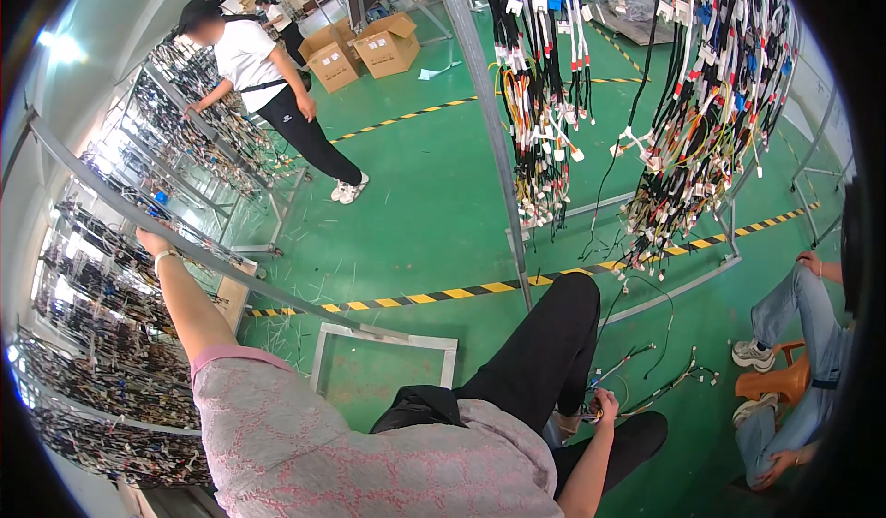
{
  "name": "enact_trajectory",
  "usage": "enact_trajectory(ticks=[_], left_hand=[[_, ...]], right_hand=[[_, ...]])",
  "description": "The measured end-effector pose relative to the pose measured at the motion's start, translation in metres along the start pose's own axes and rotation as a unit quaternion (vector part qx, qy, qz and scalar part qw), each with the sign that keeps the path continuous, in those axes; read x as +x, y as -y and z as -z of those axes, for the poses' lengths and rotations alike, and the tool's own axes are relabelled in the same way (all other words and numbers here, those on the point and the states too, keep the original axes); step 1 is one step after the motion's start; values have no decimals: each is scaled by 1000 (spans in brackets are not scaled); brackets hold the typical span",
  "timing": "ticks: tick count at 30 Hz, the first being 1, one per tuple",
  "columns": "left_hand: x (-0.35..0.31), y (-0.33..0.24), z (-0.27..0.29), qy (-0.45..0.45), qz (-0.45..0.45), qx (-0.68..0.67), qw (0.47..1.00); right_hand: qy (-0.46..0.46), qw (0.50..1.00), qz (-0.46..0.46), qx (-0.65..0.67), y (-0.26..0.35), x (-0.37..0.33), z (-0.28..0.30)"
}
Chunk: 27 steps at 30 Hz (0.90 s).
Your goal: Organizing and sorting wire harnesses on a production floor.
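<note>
My left arm reaches out to the far left, where my left hand (155, 241) is closed at a grey metal rail (235, 280) of a rack. Low on the right, beside my black-trousered knee, my right hand (604, 405) is closed around a wire harness (666, 387). Its black, yellow and blue wires fan out over the green floor, ending in small pale connectors. Part of the harness is hidden behind my fingers and leg.
Wire harnesses (711, 103) hang from a rack with a slanting post (484, 103). More crowd racks (101, 352) on the left. A person (254, 61) stands beyond; another sits on an orange stool (783, 381). Cardboard boxes (386, 49) and striped floor tape (461, 292) lie ahead.
</note>
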State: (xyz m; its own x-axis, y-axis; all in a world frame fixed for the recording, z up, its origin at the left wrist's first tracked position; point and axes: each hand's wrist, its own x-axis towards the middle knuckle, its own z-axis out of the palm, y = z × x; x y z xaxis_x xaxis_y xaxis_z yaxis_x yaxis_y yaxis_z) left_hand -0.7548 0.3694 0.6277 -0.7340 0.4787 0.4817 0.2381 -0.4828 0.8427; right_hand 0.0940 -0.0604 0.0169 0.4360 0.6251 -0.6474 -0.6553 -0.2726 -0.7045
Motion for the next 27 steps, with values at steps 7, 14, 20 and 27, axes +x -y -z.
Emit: enact_trajectory(ticks=[7,14,20,27], left_hand=[[-2,2,2,23,4,1,1000],[20,5,15,23,14,-16,1000],[21,12,13,29,25,-36,999],[23,6,16,25,15,-31,999]], right_hand=[[-5,1000,-2,-5,-3,4,4],[-2,1000,-8,-3,-5,7,3],[1,1000,2,7,-3,3,3],[1,1000,-11,4,-1,3,-1]])
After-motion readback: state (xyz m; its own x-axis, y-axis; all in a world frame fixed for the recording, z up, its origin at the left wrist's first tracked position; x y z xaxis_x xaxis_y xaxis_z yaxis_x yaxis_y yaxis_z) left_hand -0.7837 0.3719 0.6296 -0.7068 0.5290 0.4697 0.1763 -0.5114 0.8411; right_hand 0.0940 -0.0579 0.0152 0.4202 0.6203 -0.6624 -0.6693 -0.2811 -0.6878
